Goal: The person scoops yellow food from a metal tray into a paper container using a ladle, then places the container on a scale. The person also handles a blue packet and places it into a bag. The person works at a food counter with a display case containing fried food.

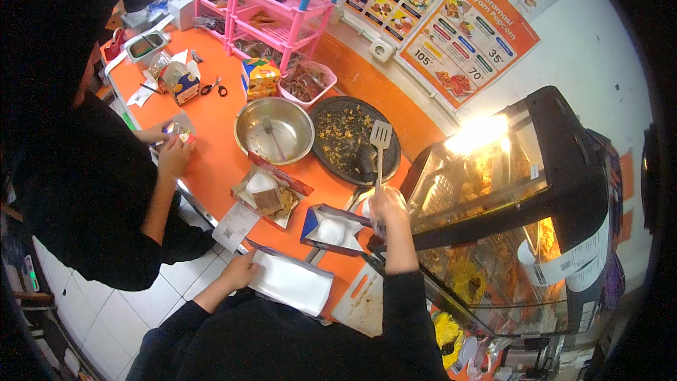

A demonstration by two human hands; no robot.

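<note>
My left hand grips the left end of a long open paper box with a white lining. My right hand is closed near the handle of a slotted spatula, whose head stands over a round black stone mortar with crumbs and a dark pestle; what else it may hold is blurred. Between my hands, an open box holds a white rice mound. Beyond it, another open box holds rice, a brown piece and fried food. A paper slip lies beside it.
A steel bowl with a fork stands left of the mortar. Pink racks stand behind. On the right is a lit food warmer; a cutting board lies near me. A co-worker at left handles a small box. Scissors lie on the orange table.
</note>
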